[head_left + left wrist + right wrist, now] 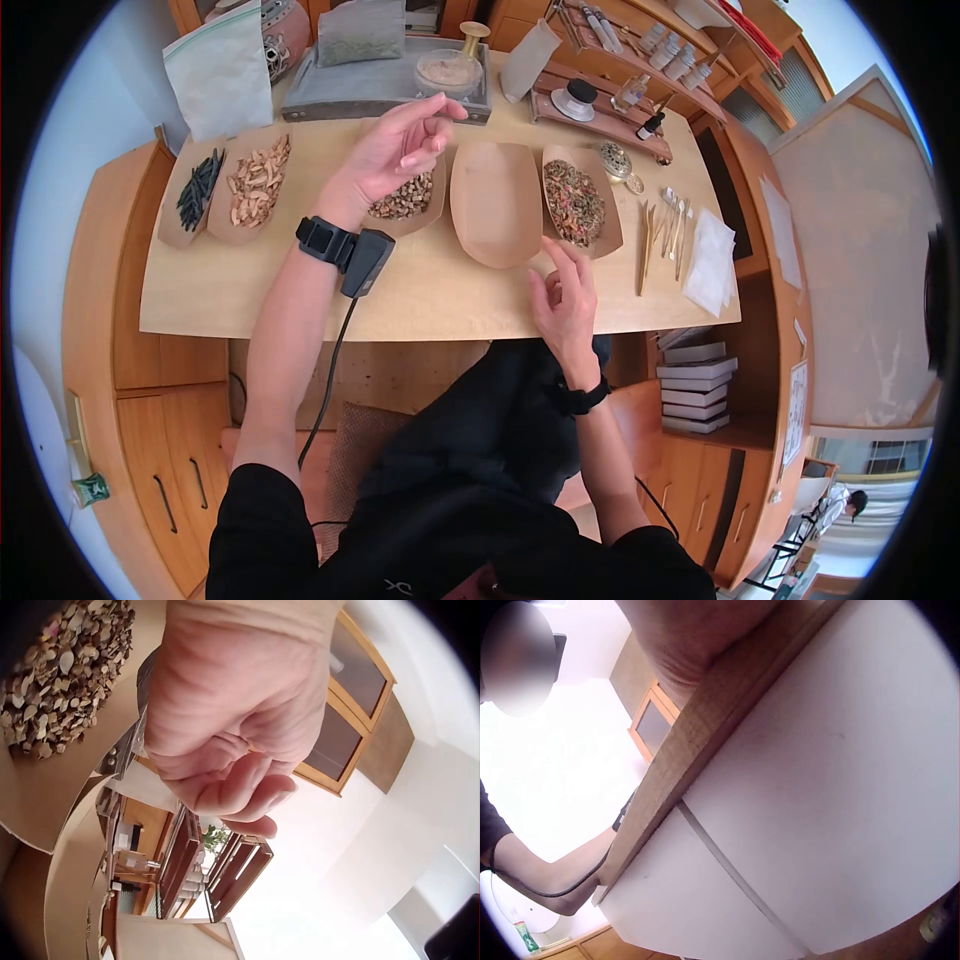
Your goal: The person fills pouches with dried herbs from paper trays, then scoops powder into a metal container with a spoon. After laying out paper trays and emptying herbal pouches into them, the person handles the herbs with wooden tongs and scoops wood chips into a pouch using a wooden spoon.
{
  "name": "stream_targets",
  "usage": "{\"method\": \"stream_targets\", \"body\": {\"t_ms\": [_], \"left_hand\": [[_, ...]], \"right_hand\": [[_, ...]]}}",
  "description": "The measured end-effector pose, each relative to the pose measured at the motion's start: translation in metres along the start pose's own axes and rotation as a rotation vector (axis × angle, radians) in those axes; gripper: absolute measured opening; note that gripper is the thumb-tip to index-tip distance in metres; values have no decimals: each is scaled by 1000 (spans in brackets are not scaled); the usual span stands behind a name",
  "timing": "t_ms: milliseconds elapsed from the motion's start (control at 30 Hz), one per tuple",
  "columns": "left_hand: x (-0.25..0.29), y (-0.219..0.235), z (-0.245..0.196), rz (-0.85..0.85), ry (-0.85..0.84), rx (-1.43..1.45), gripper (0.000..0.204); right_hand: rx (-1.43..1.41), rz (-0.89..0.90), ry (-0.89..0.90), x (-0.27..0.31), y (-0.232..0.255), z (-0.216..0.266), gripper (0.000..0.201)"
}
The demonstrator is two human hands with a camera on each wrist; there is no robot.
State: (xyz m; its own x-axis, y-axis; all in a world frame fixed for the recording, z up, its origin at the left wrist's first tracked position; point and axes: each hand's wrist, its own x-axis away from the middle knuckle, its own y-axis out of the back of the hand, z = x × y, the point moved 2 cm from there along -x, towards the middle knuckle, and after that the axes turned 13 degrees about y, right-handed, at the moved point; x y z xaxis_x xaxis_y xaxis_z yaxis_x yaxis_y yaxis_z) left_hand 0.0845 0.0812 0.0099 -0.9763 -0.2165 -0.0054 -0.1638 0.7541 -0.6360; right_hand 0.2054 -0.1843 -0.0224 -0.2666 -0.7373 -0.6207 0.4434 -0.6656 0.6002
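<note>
My left hand (pixel 400 150) is raised over a paper tray (pixel 437 205) of chopped brown dried pieces (pixel 408 198). Its fingers curl loosely, and in the left wrist view nothing shows in the left palm (pixel 240 712). To the right lies a paper tray (pixel 497 205) with its bare bottom showing. Beside that, another paper tray (pixel 612 235) holds a mix of green and reddish dried herbs (pixel 574 203). My right hand (pixel 566 300) is over the table's front part, fingers loosely bent, fingertips close to the near ends of these two trays.
Trays of dark sticks (pixel 200 190) and pale dried slices (pixel 260 180) stand at left. Slender tools (pixel 665 235) and white sheets (pixel 710 262) lie at right. Behind are a grey tray (pixel 340 95), a glass bowl of powder (pixel 447 73) and a wooden rack (pixel 600 122) with bottles.
</note>
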Motion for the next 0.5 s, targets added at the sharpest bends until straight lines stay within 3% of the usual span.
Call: {"method": "stream_targets", "body": {"t_ms": [67, 167, 233, 500], "left_hand": [[0, -2, 1, -5, 7, 5, 31], [1, -5, 1, -13, 16, 14, 30], [1, -5, 1, -13, 19, 18, 30], [0, -8, 7, 22, 45, 42, 29]], "right_hand": [[13, -16, 5, 3, 3, -1, 38], [-4, 137, 13, 6, 3, -4, 38], [-27, 158, 112, 5, 1, -2, 38], [-70, 70, 81, 6, 6, 0, 34]]}}
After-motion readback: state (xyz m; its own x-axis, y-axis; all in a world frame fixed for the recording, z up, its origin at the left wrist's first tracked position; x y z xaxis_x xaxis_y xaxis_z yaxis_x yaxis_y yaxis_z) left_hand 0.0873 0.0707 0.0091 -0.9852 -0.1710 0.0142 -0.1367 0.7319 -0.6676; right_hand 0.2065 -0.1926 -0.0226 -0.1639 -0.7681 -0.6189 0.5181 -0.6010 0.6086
